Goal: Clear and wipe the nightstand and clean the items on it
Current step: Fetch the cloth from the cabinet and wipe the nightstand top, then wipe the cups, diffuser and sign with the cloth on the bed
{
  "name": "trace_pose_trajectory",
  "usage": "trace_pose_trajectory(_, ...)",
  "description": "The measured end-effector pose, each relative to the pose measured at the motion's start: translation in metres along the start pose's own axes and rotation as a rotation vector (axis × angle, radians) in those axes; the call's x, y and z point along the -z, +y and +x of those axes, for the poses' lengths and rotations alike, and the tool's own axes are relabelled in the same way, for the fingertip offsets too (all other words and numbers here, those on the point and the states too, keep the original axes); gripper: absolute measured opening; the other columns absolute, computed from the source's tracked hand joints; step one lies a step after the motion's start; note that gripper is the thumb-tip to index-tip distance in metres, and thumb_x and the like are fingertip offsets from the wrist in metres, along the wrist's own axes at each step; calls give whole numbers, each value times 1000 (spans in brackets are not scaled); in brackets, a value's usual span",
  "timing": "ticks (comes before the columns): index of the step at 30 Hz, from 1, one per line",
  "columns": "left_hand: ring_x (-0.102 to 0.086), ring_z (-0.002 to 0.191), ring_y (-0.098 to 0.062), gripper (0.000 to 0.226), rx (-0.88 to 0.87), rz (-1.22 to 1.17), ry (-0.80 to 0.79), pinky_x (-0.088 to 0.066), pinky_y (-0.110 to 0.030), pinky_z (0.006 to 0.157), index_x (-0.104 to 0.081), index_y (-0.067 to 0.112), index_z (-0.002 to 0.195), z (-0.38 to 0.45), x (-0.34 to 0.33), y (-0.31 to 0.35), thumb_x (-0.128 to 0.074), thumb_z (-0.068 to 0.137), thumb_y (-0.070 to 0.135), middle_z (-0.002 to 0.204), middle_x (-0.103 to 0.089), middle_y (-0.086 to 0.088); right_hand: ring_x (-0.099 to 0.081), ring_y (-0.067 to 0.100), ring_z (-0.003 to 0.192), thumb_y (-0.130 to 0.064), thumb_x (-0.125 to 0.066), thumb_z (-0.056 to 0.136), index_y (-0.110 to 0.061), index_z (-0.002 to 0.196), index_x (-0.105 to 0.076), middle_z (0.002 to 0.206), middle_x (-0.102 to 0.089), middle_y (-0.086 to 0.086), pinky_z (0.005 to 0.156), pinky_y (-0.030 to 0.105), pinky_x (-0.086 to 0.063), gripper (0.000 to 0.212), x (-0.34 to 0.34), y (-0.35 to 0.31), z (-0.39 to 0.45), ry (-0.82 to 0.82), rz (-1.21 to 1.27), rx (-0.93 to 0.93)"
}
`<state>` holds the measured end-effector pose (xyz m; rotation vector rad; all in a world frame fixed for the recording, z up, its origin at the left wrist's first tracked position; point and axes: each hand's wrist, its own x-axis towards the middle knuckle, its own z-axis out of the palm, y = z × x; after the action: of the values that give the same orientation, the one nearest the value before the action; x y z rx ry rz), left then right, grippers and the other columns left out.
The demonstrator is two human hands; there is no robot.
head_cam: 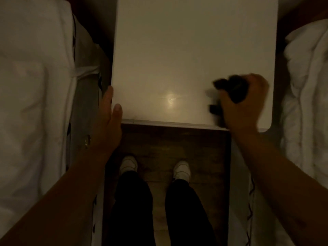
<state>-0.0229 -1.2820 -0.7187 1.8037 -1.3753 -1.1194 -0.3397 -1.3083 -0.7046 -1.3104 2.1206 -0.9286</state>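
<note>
From the head camera, looking straight down, the white nightstand fills the far middle of the picture. Its top looks bare, with one small shiny spot of light near the front edge. A bed with white sheets lies on the left, and more white bedding lies on the right.

The right hand is on the near right corner of the top. Its fingers are wrapped tight around a dark cloth. The cloth is blurry, so I think the hand is rubbing. The cloth pokes out to the left of the fingers, toward the bare middle of the top.

The left hand rests at the near left corner. Its fingers are straight and close together, holding nothing. The thumb lies on the top and the palm is against the side edge, as if steadying the nightstand.

The part left to wipe lies to the left and far from the cloth. The right hand is the one to do it.

Below are dark trousers and white shoes on a wooden floor.
</note>
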Motion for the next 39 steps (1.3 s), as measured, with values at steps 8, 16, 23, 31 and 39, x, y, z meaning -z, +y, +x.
trace_pose_trajectory(8, -18, 129, 12, 58, -57, -28, -48, -13, 5, 100, -17, 2, 149, -3, 3, 1, -28, 99, 28, 146, -17, 6, -40, 35, 133, -44, -60, 83, -8, 134, -48, 149, -36, 21, 108, 51, -35, 63, -27, 33, -47, 17, -339, 186)
trace_pose_trajectory(16, -26, 141, -9, 47, 186, -317, -111, -19, -20, 116, -20, 13, 151, 12, 23, 6, -25, 106, 27, 156, -26, 1, -37, 35, 135, -48, -61, 84, -16, 137, -44, 151, -33, 20, 106, 50, -32, 64, -145, -67, -107, -151, -345, 372)
trace_pose_trajectory(23, -38, 135, -15, 46, 312, -395, -99, -38, -25, 105, -36, 16, 147, -3, 43, -15, -35, 104, 33, 151, -39, -4, -32, 39, 138, -28, -73, 77, -16, 142, -38, 154, -26, 21, 109, 52, -35, 75, -173, -98, -119, -449, -382, 639)
trace_pose_trajectory(31, -57, 119, -25, 35, 441, -604, 18, -51, -40, 93, -54, 23, 128, -69, 64, -22, -58, 95, 35, 124, -61, 0, -39, 28, 136, -14, -77, 76, -23, 151, -3, 156, -27, 10, 106, 37, -37, 106, -149, -119, -138, -838, -222, 852)
trace_pose_trajectory(39, -65, 84, 5, 39, 355, -525, 193, -50, -11, 65, -55, 26, 118, -176, 119, -13, -73, 84, 26, 100, -64, 12, -15, 16, 147, -55, -64, 84, -14, 152, -9, 160, -11, 7, 117, 30, -20, 96, -107, -161, -214, -1289, 138, 767)
